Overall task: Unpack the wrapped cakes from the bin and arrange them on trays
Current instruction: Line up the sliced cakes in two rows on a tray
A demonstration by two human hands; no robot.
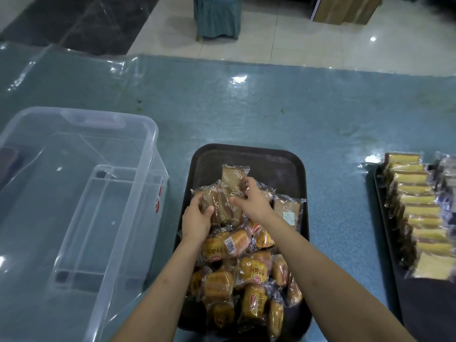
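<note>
A dark tray [271, 159] lies in front of me, heaped with wrapped golden buns [251, 270] at its near end and wrapped brown cake slices [287, 209] further back. My left hand [196, 219] grips a brown wrapped cake [217, 201] at the tray's left side. My right hand [249, 199] pinches another brown wrapped cake [233, 180] that stands upright near the tray's middle. The clear plastic bin [74, 193] stands to the left with no cakes visible inside.
A second dark tray [424, 304] at the right edge carries a neat row of wrapped yellow cake slices [417, 206]. The table [246, 107] has a teal cloth under clear plastic sheet. Beyond its far edge are a tiled floor and a covered chair [217, 16].
</note>
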